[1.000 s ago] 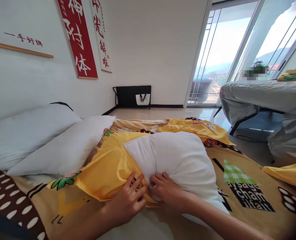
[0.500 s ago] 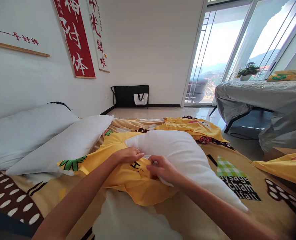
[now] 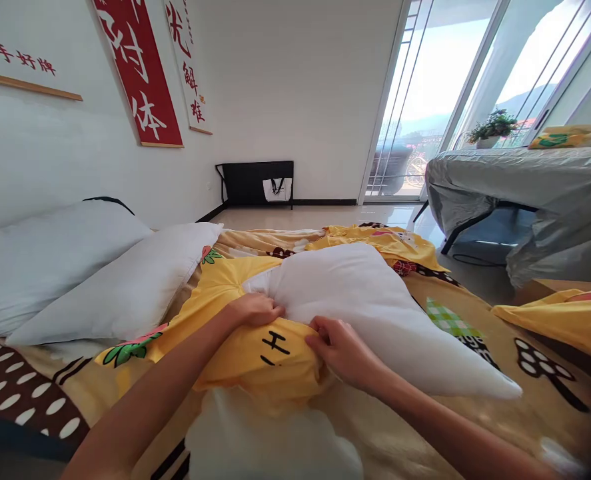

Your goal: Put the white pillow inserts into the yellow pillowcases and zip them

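A white pillow [image 3: 375, 307] lies on the bed, partly inside a yellow printed pillowcase [image 3: 245, 347]. My left hand [image 3: 255, 310] is closed on the pillowcase's open edge where it meets the pillow. My right hand [image 3: 342, 353] pinches the same edge lower down, against the pillow's near side. About half of the pillow sticks out to the right of the case.
Two bare white pillows [image 3: 110, 287] lean against the wall at left. The bed has a tan printed sheet [image 3: 475, 353]. More yellow cloth [image 3: 380, 240] lies beyond the pillow. A grey covered table [image 3: 520, 187] stands at right, glass doors behind it.
My hands moved up from the pillow's near edge to the case opening and gathered the yellow cloth there; the pillow's right end has lifted and shifted.
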The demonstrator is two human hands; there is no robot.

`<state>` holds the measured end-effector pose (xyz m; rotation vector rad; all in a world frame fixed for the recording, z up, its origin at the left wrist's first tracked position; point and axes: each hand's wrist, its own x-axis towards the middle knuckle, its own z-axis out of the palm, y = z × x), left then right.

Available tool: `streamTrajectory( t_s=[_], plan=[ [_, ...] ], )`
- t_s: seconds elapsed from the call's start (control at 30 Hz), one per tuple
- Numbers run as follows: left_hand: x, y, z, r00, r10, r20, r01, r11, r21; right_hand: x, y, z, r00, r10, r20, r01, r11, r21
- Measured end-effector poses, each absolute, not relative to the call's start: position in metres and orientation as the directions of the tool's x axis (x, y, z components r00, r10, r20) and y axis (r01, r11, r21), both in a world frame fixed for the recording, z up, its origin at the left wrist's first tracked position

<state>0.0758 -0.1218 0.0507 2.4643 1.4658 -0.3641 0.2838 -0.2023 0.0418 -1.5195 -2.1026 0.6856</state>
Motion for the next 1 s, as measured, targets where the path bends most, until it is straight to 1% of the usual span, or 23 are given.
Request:
streamTrajectory(
  t_s=[0.03, 0.07, 0.17, 0.23, 0.27, 0.3, 0.37, 0.43, 0.47, 0.5, 0.57, 0.6, 0.63, 0.67, 0.7, 0.73, 0.77, 0.8, 0.83, 0.9, 0.93, 0.97, 1.0],
  plan=[
    [0.075, -0.122, 0.053, 0.462, 0.818, -0.343, 0.883, -0.461, 0.089, 0.287, -0.195, 0.038, -0.247, 0.965, 0.085, 0.725, 0.242, -0.644],
    [0.074, -0.122, 0.055, 0.462, 0.816, -0.347, 0.883, -0.458, 0.099, 0.290, -0.190, 0.032, -0.208, 0.974, 0.093, 0.743, 0.220, -0.632],
    [0.067, -0.124, 0.065, 0.470, 0.798, -0.378, 0.882, -0.439, 0.170, 0.292, -0.186, 0.005, -0.153, 0.987, 0.052, 0.856, 0.159, -0.491],
    [0.062, -0.125, 0.071, 0.539, 0.738, -0.406, 0.842, -0.475, 0.253, 0.290, -0.196, -0.005, -0.174, 0.985, 0.013, 0.906, 0.165, -0.390],
    [0.060, -0.126, 0.074, 0.591, 0.701, -0.400, 0.807, -0.515, 0.288, 0.289, -0.203, -0.005, -0.199, 0.980, 0.002, 0.914, 0.187, -0.360],
    [0.058, -0.126, 0.076, 0.641, 0.666, -0.381, 0.768, -0.564, 0.304, 0.288, -0.210, -0.001, -0.230, 0.973, -0.004, 0.912, 0.215, -0.350],
    [0.057, -0.125, 0.078, 0.704, 0.631, -0.326, 0.709, -0.641, 0.294, 0.289, -0.217, 0.020, -0.287, 0.958, 0.025, 0.883, 0.275, -0.381],
    [0.061, -0.123, 0.077, 0.719, 0.630, -0.294, 0.695, -0.667, 0.269, 0.296, -0.209, 0.052, -0.333, 0.934, 0.131, 0.835, 0.356, -0.420],
    [0.065, -0.123, 0.076, 0.723, 0.628, -0.289, 0.691, -0.670, 0.273, 0.302, -0.199, 0.068, -0.338, 0.915, 0.219, 0.816, 0.401, -0.417],
    [0.069, -0.123, 0.073, 0.730, 0.620, -0.289, 0.684, -0.672, 0.285, 0.309, -0.185, 0.083, -0.328, 0.885, 0.330, 0.808, 0.444, -0.388],
    [0.078, -0.127, 0.067, 0.742, 0.603, -0.294, 0.670, -0.680, 0.296, 0.325, -0.150, 0.098, -0.281, 0.782, 0.556, 0.835, 0.485, -0.260],
    [0.082, -0.130, 0.065, 0.746, 0.596, -0.298, 0.665, -0.691, 0.283, 0.332, -0.133, 0.097, -0.266, 0.731, 0.629, 0.863, 0.471, -0.183],
    [0.085, -0.135, 0.064, 0.749, 0.590, -0.301, 0.660, -0.708, 0.253, 0.337, -0.116, 0.088, -0.277, 0.711, 0.647, 0.887, 0.448, -0.112],
    [0.088, -0.140, 0.064, 0.750, 0.588, -0.301, 0.654, -0.727, 0.209, 0.340, -0.102, 0.074, -0.301, 0.734, 0.609, 0.906, 0.419, -0.057],
    [0.089, -0.145, 0.066, 0.749, 0.592, -0.298, 0.650, -0.744, 0.156, 0.341, -0.091, 0.055, -0.341, 0.794, 0.503, 0.915, 0.404, -0.017],
    [0.089, -0.150, 0.070, 0.744, 0.602, -0.289, 0.650, -0.752, 0.107, 0.339, -0.083, 0.035, -0.380, 0.852, 0.361, 0.917, 0.399, 0.024],
    [0.089, -0.153, 0.075, 0.743, 0.612, -0.270, 0.651, -0.755, 0.081, 0.335, -0.079, 0.015, -0.379, 0.883, 0.278, 0.924, 0.378, 0.056],
    [0.088, -0.155, 0.081, 0.747, 0.624, -0.230, 0.654, -0.751, 0.087, 0.331, -0.077, -0.001, -0.375, 0.894, 0.244, 0.927, 0.369, 0.072],
    [0.086, -0.154, 0.086, 0.750, 0.642, -0.157, 0.660, -0.743, 0.116, 0.326, -0.078, -0.012, -0.369, 0.899, 0.236, 0.929, 0.359, 0.086],
    [0.083, -0.146, 0.089, 0.690, 0.720, 0.077, 0.704, -0.692, 0.160, 0.319, -0.084, -0.019, -0.365, 0.891, 0.271, 0.931, 0.354, 0.090],
    [0.082, -0.138, 0.086, 0.614, 0.766, 0.190, 0.754, -0.640, 0.149, 0.318, -0.089, -0.016, -0.366, 0.887, 0.284, 0.930, 0.356, 0.087],
    [0.080, -0.130, 0.079, 0.517, 0.812, 0.269, 0.819, -0.561, 0.119, 0.320, -0.093, -0.011, -0.366, 0.883, 0.294, 0.930, 0.360, 0.077],
    [0.079, -0.122, 0.069, 0.419, 0.854, 0.308, 0.883, -0.462, 0.081, 0.323, -0.097, -0.004, -0.369, 0.878, 0.306, 0.927, 0.371, 0.055]
  ],
)
